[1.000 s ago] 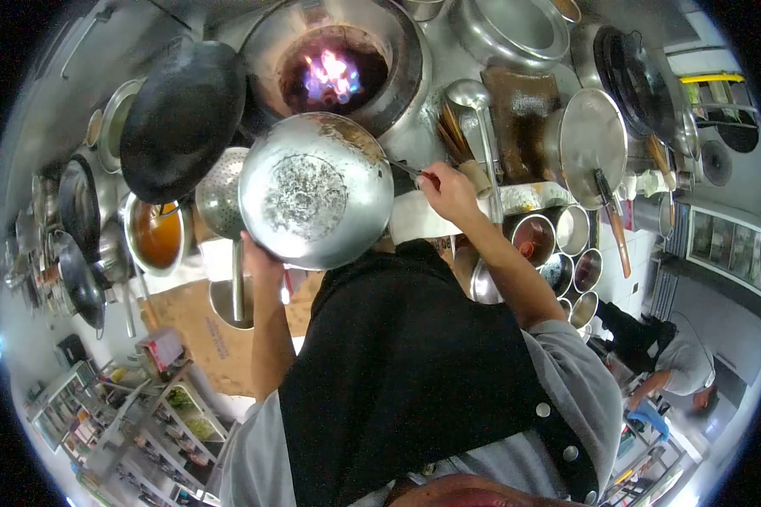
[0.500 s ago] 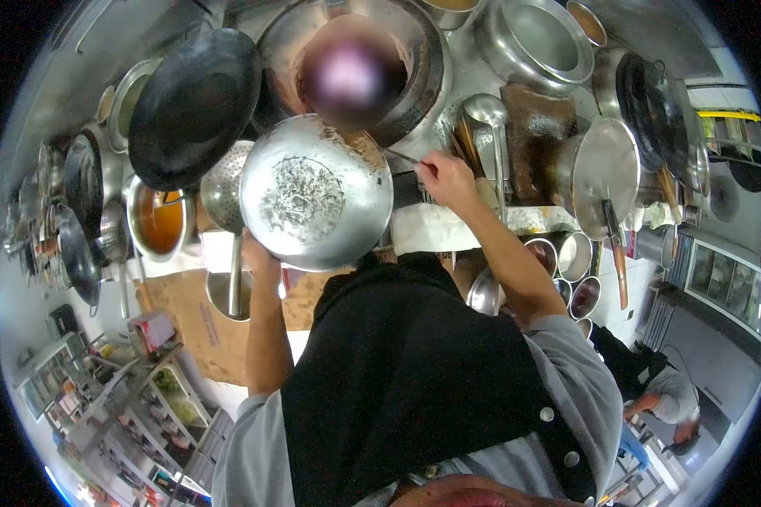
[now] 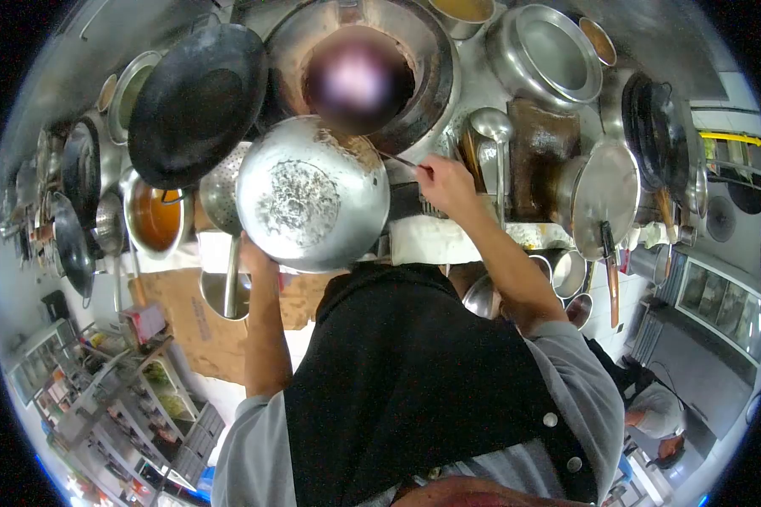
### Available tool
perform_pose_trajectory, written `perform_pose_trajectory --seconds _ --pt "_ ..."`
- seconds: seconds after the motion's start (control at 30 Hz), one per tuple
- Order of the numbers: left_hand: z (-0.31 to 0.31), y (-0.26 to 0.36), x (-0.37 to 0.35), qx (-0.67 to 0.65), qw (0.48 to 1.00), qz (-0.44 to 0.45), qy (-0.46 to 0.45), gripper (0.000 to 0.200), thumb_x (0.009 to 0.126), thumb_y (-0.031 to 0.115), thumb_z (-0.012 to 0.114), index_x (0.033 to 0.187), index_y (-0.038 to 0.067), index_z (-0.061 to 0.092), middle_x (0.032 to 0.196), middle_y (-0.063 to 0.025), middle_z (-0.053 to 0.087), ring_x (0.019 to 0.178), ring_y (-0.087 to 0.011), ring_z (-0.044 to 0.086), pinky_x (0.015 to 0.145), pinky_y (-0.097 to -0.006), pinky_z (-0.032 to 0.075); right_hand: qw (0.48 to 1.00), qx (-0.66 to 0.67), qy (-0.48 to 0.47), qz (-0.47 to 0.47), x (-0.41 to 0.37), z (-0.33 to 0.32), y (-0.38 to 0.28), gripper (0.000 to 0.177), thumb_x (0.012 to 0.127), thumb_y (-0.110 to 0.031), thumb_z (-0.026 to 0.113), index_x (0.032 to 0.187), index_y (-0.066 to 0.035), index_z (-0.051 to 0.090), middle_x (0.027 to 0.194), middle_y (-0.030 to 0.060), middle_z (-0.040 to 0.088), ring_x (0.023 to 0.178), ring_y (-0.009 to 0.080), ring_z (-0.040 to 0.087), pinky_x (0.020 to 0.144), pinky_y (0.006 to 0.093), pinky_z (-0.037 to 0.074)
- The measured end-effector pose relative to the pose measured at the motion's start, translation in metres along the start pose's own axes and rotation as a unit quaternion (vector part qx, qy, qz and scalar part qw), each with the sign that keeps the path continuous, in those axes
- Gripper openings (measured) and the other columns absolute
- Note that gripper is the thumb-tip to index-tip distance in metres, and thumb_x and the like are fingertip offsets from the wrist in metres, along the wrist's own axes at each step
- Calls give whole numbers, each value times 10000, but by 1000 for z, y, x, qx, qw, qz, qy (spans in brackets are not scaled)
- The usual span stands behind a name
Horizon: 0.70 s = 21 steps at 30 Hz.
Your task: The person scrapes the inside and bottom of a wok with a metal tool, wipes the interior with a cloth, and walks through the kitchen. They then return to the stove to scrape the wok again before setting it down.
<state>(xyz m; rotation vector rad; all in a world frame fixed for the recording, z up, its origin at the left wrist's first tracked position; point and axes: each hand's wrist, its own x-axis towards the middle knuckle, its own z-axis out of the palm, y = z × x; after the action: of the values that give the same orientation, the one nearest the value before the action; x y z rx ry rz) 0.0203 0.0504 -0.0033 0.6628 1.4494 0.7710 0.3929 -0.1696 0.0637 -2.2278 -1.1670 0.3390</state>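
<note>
The metal bowl [image 3: 313,194] sits tilted left of centre in the frame, its scuffed round face toward the camera; I take this for the underside, with the mouth turned to the burner [image 3: 435,80] at upper centre. The left hand [image 3: 260,256] is clamped on its lower left edge, fingers partly hidden, probably to steady the tilt. The right hand [image 3: 450,182] is closed around a thin tool [image 3: 400,160] whose far end meets or passes behind the bowl's right edge; I cannot tell which. Just left of the burner leans a black wok [image 3: 199,110]; below it are a strainer [image 3: 220,198] and a pot of orange liquid [image 3: 156,220]. Right of centre a ladle [image 3: 492,124] lies on the counter, seemingly set within easy reach.
</note>
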Motion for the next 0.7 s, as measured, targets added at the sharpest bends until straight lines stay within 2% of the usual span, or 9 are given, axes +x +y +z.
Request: perform_pose_trajectory --seconds 0.07,0.13,0.2,0.3,0.4,0.5,0.6,0.7 --pt "-35 -41 47 105 992 68 -32 449 1149 261 375 1358 -57 615 1245 -193 715 1076 -304 730 910 -435 625 1000 -8 -10 10 9 1 -4 264 965 -321 717 943 -60 688 877 211 735 821 433 721 739 542 573" --pt "-30 -33 43 108 990 84 -46 437 1143 256 384 1339 -50 628 1225 -189 722 1064 -300 734 896 -430 626 998 -18 -41 45 2 -2 -9 273 969 -328 714 943 -58 686 891 211 735 832 436 721 747 545 573" --pt "-15 -21 20 6 998 46 -39 425 1136 254 397 1323 -41 640 1211 -187 727 1056 -296 736 880 -427 628 998 -17 -23 50 -6 1 -15 275 972 -329 711 952 -56 685 898 205 737 849 436 723 758 548 572" --pt "-17 -24 25 -39 998 27 -40 428 1136 262 395 1329 -31 642 1210 -184 727 1044 -301 737 868 -430 628 999 -21 -2 50 20 12 -32 266 974 -322 709 965 -57 683 900 202 738 865 433 725 762 548 570" --pt "-25 -31 37 44 999 30 6 434 1139 269 389 1336 -28 638 1208 -183 724 1042 -310 734 870 -434 625 998 -7 -8 61 24 11 -41 250 971 -309 713 971 -60 683 905 202 739 867 432 724 759 547 569" --pt "-21 -35 38 -34 999 27 -6 443 1144 284 388 1344 -27 632 1212 -187 720 1036 -319 733 872 -434 625 998 -2 -22 61 -2 6 -27 243 967 -300 719 960 -60 683 911 202 741 862 433 722 755 543 569" --pt "-15 -20 21 27 999 19 5 457 1147 299 394 1352 -38 624 1227 -194 714 1049 -318 731 877 -434 623 998 -4 -18 57 2 7 -28 242 964 -295 721 955 -57 679 907 201 742 854 435 722 752 542 568" --pt "-13 -19 19 -12 1000 6 10 463 1147 295 400 1359 -53 619 1239 -198 711 1065 -317 726 886 -438 621 998 -13 -14 53 0 5 -29 247 968 -300 713 964 -57 674 898 201 740 849 438 723 753 544 568"
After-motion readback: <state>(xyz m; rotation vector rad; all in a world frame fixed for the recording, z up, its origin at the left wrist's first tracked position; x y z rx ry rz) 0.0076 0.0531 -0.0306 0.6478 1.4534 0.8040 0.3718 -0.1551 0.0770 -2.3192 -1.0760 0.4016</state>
